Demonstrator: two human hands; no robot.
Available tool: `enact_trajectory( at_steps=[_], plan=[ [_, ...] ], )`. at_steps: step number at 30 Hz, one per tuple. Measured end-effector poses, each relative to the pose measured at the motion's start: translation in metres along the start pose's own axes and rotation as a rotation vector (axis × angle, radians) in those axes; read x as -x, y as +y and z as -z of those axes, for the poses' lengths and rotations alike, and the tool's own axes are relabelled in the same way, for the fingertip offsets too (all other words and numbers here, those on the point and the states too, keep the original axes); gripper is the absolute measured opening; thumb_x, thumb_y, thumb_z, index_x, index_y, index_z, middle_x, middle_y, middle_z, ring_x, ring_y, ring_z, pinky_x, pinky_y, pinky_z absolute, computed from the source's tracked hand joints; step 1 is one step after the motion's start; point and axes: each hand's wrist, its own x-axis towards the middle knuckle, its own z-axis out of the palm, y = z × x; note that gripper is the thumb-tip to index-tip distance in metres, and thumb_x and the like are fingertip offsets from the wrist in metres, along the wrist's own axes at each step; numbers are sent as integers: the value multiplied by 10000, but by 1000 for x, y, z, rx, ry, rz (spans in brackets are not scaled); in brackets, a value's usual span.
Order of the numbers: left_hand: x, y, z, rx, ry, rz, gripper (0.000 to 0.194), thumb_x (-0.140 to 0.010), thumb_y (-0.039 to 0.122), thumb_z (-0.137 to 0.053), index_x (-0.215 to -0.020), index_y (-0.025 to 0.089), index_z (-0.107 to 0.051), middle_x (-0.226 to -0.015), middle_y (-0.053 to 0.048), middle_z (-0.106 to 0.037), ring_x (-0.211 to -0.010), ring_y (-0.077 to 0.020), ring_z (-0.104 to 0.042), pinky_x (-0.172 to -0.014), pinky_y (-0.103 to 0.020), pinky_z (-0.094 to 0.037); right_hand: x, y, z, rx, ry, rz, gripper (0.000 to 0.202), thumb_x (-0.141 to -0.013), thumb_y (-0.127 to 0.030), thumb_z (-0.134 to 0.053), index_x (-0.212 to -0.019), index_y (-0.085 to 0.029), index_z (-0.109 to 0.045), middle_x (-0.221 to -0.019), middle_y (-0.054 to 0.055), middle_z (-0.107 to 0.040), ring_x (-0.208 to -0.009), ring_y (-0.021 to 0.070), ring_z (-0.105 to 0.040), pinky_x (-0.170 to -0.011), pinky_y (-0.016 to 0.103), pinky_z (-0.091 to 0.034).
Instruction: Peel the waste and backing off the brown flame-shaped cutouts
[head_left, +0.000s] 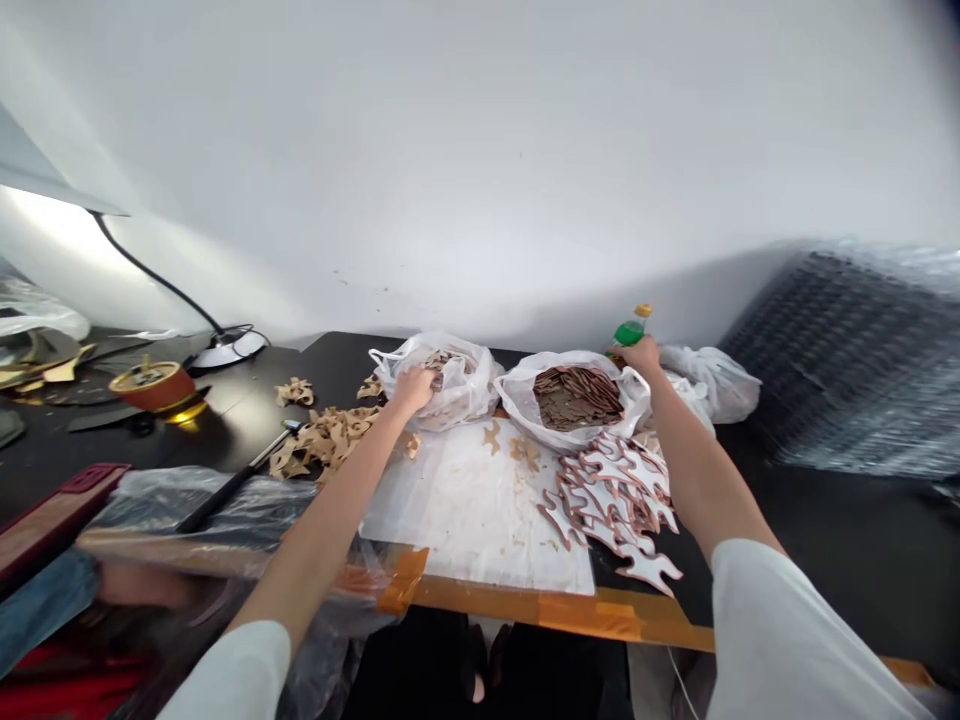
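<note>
My left hand (416,388) reaches into the mouth of a white plastic bag (469,400) that holds thin light-brown pieces. Its fingers are curled, and their tips are hidden among the bag and pieces. At the back right, my right hand (637,353) is closed around the lower part of a small bottle (631,331) with a green label and yellow cap. Between my arms stands a second white bag (517,385), filled with stacked dark-brown pieces (577,395). A heap of white, brown-edged wavy pieces (611,490) lies before it.
Tan cut-outs (330,435) are piled left of a white sheet (480,520). Farther left are a black-handled tool (225,495), a round reddish container (154,388) and a lamp (225,347). A plastic-wrapped dark stack (847,360) stands at right. Someone's leg shows at lower left.
</note>
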Motion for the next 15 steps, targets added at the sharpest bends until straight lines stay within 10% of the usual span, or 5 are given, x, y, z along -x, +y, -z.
enact_trajectory(
  at_steps=[6,15],
  plan=[
    [-11,-14,-11,-80,-8,-134,236,-987,359,-667,-1024,131,-715,-1214,-127,-704,-1200,-279,-624,-1112,-510,-429,-4,10,3,-32,-60,32,424,-873,-357,-832,-1125,-33,-725,-1101,207,-755,-1063,293,-688,-879,343,-509],
    [-14,-5,17,133,217,-235,79,-857,202,-606,-779,200,-596,-954,-134,-698,-1053,-313,-642,-1033,-435,-412,30,-7,29,-164,193,38,362,-919,-312,-680,-1160,-42,-692,-1060,236,-741,-1001,329,-702,-874,402,-522]
  ],
)
